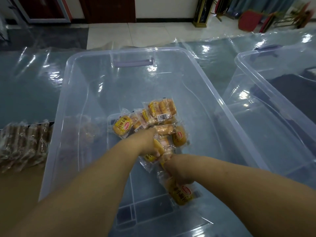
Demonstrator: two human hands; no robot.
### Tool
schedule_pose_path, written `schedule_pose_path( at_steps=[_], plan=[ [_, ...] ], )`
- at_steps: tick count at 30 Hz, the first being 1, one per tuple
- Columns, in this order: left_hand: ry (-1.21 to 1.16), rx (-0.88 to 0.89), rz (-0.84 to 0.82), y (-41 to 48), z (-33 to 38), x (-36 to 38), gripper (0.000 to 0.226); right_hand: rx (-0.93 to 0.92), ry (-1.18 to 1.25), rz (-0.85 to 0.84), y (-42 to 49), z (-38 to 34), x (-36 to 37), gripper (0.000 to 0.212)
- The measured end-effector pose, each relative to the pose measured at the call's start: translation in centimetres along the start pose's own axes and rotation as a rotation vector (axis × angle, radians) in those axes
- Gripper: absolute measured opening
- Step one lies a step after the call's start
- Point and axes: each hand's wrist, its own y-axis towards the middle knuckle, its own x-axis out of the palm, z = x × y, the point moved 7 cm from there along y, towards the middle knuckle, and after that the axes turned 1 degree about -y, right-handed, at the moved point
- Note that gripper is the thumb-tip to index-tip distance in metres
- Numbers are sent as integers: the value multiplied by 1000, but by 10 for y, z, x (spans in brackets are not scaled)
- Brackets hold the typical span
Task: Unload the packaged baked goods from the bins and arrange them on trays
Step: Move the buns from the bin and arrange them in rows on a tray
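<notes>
Left hand, right hand, grips curled round bread packets in bin, fingertips hidden

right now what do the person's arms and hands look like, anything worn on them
No sleeves: the left arm and right arm are bare to the frame edge. No gloves, watch or bracelet show on the left hand or right hand. Rings cannot be ruled out, since the packaged cakes cover part of each hand.
</notes>
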Motion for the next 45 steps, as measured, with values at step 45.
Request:
schedule_pose_path(
  at_steps=[45],
  plan=[
    [-112, 188, 690, -174, 19, -129, 63, 286, 254, 961, -127, 40, -102, 28]
  ],
)
